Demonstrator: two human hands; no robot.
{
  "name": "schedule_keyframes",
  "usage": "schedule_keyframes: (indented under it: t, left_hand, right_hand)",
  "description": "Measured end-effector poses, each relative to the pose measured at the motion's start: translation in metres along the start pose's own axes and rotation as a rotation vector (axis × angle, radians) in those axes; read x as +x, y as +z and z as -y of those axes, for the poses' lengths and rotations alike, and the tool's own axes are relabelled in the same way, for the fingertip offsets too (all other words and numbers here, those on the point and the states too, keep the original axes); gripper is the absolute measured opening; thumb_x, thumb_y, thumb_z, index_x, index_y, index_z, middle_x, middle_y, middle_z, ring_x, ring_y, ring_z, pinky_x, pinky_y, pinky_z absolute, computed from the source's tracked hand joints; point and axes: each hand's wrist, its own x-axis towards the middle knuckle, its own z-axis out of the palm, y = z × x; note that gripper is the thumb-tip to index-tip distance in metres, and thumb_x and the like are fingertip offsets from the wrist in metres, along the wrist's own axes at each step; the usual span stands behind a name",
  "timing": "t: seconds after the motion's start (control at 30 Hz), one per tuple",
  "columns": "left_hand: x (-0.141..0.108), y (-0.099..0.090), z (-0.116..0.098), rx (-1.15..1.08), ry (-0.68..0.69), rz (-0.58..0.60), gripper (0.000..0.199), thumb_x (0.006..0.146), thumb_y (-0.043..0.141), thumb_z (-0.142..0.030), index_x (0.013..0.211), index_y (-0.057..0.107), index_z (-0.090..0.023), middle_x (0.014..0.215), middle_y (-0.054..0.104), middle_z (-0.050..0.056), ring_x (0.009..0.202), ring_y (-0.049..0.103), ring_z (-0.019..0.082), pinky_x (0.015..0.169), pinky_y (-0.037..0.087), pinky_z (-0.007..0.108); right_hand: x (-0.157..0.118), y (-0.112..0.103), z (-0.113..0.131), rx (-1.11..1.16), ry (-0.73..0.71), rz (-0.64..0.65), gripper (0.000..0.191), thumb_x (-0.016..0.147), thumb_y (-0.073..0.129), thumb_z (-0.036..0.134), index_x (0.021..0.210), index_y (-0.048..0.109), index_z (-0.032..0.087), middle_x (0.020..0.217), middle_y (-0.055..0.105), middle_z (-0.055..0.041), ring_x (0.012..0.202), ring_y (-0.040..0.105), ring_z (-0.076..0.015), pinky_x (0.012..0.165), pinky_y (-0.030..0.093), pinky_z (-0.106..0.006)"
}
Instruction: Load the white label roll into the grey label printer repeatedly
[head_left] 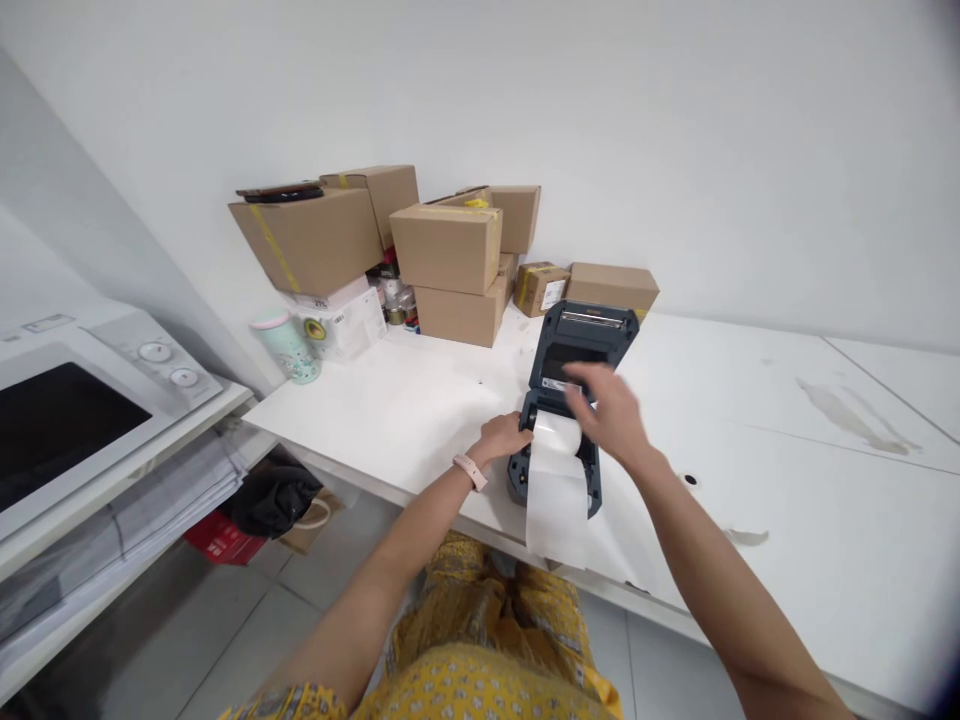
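– Right hand (pixel 619 415) first: how do I have it?
– Raised beside the open lid (pixel 585 335), thumb and fingers parted in a loose curl. It's blurred, but I see nothing held.
– And the left hand (pixel 501 438)?
– Low, at the left edge of the base (pixel 517 482), fingers bent over the rim. From my view I can't tell whether they grip it or just rest there, or how far they are closed.
– Where's the roll (pixel 557 432)?
– In the base, just on my side of the hinge. Its long axis runs left to right, and the strip (pixel 556 515) comes off it square to that, towards me, reaching the near edge of the desk (pixel 420 400).
– Which hand is nearer the roll?
– Left, I'd judge: its fingertips are right by the left end. From the right hand, the roll lies down and to the left.
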Motion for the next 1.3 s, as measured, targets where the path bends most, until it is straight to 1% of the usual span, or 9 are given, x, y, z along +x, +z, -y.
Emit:
schedule_keyframes:
  t: [0.1,0.2,0.33,0.47,0.67,0.83,1.07,1.2,1.3]
  left_hand:
    - [-0.001,-0.001,-0.003,0.093,-0.006,0.043,0.038,0.086,0.045,-0.035,0.117,0.061,-0.018,0.115,0.071,0.016,0.107,0.067,0.034,0.085,0.051,0.039]
    - [0.001,-0.006,-0.007,0.165,-0.007,0.093,0.037,0.086,0.045,-0.032,0.117,0.06,-0.018,0.121,0.069,0.015,0.112,0.065,0.032,0.087,0.051,0.036]
    - [0.003,-0.008,-0.006,0.178,-0.009,0.113,0.037,0.084,0.046,-0.032,0.116,0.059,-0.019,0.121,0.07,0.013,0.111,0.066,0.031,0.086,0.052,0.035]
    - [0.002,-0.006,-0.003,0.18,0.0,0.096,0.039,0.085,0.043,-0.033,0.119,0.057,-0.019,0.122,0.069,0.013,0.111,0.066,0.031,0.085,0.052,0.036]
    - [0.001,-0.003,0.0,0.166,0.019,0.073,0.038,0.086,0.041,-0.036,0.117,0.058,-0.018,0.118,0.07,0.014,0.108,0.066,0.032,0.083,0.052,0.037]
    - [0.003,-0.001,0.003,0.133,0.06,0.062,0.036,0.086,0.04,-0.032,0.115,0.058,-0.019,0.117,0.07,0.013,0.107,0.067,0.031,0.084,0.051,0.036]
    - [0.005,0.001,0.004,0.119,0.033,0.059,0.036,0.084,0.041,-0.031,0.114,0.058,-0.018,0.115,0.071,0.013,0.104,0.067,0.031,0.083,0.051,0.037]
    - [0.004,0.001,0.002,0.11,0.015,0.053,0.035,0.085,0.041,-0.032,0.113,0.059,-0.019,0.113,0.071,0.012,0.102,0.067,0.03,0.083,0.051,0.036]
    - [0.003,0.001,0.001,0.124,0.012,0.053,0.034,0.086,0.041,-0.032,0.111,0.059,-0.019,0.112,0.072,0.012,0.102,0.067,0.029,0.083,0.051,0.035]
  right_hand:
    - [-0.018,0.024,-0.012,-0.047,0.094,0.55,0.066,0.087,0.059,0.047,0.144,0.042,0.021,0.136,0.061,-0.0139,0.123,0.059,-0.032,0.098,0.049,-0.047]
    - [-0.009,0.038,-0.023,-0.111,0.211,0.876,0.082,0.081,0.065,0.05,0.15,0.034,0.017,0.144,0.054,-0.0177,0.129,0.055,-0.0361,0.103,0.046,-0.049]
    - [0.013,0.047,-0.023,-0.14,0.237,1.007,0.094,0.063,0.079,0.048,0.145,0.045,0.015,0.141,0.056,-0.0195,0.127,0.055,-0.0433,0.102,0.046,-0.053]
    - [0.024,0.04,-0.016,-0.109,0.22,1.074,0.096,0.057,0.082,0.041,0.144,0.048,0.017,0.143,0.056,-0.0147,0.129,0.055,-0.0379,0.105,0.047,-0.043]
    - [0.017,-0.043,-0.016,0.328,0.071,0.873,0.086,0.067,0.076,0.045,0.145,0.046,0.024,0.145,0.055,-0.0076,0.129,0.054,-0.0315,0.107,0.047,-0.039]
    - [-0.014,-0.104,-0.047,0.341,0.341,0.589,0.065,0.074,0.072,0.038,0.134,0.053,0.024,0.129,0.064,-0.012,0.107,0.066,-0.0307,0.086,0.057,-0.038]
    - [-0.063,-0.058,-0.13,0.293,0.607,0.269,0.089,0.065,0.074,0.045,0.145,0.039,0.024,0.132,0.055,-0.0161,0.113,0.061,-0.0286,0.085,0.057,-0.037]
    - [-0.075,-0.026,-0.143,0.21,0.618,0.226,0.095,0.06,0.077,0.054,0.142,0.042,0.02,0.137,0.052,-0.0199,0.124,0.054,-0.0339,0.092,0.054,-0.044]
    - [-0.079,-0.032,-0.142,0.17,0.614,0.265,0.097,0.061,0.077,0.057,0.144,0.041,0.021,0.142,0.051,-0.0192,0.133,0.048,-0.0361,0.103,0.047,-0.049]
